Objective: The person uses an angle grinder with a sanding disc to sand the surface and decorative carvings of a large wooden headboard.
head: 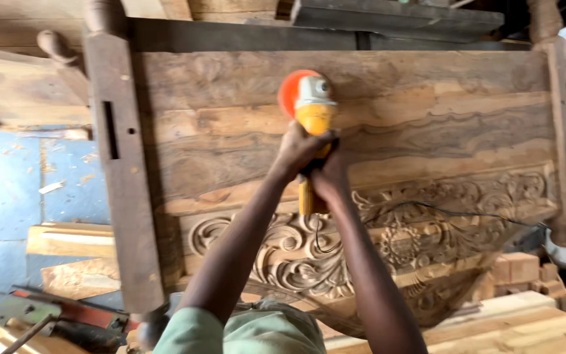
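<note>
- both hands are on a yellow angle grinder (314, 124) w/ an orange disc, held out at arm's length over a big carved wooden headboard (375, 131) that's lying tilted in front of the person
- left hand (298, 149) is wrapped tight round the grinder body just below the head, right hand (327, 176) is clamped lower on the handle. both closed on the tool, no loose fingers
- disc sits on the plain upper panel, above the scroll carving (388, 229). can't tell if it's flat or tipped on edge from here
- imo keep the disc near flat and keep it moving along the grain, parking it prob digs a dip
- the black cord (466, 213) trails right across the carving, i'd flick it behind the arm so it doesn't snag on the scrollwork
- stay well off the carved band, one slip likely chews the detail
- the post (122, 170) on the left has a slot in it, so ease off near that edge
- offcuts (525, 265) are piled on the right, mind yr feet
</note>
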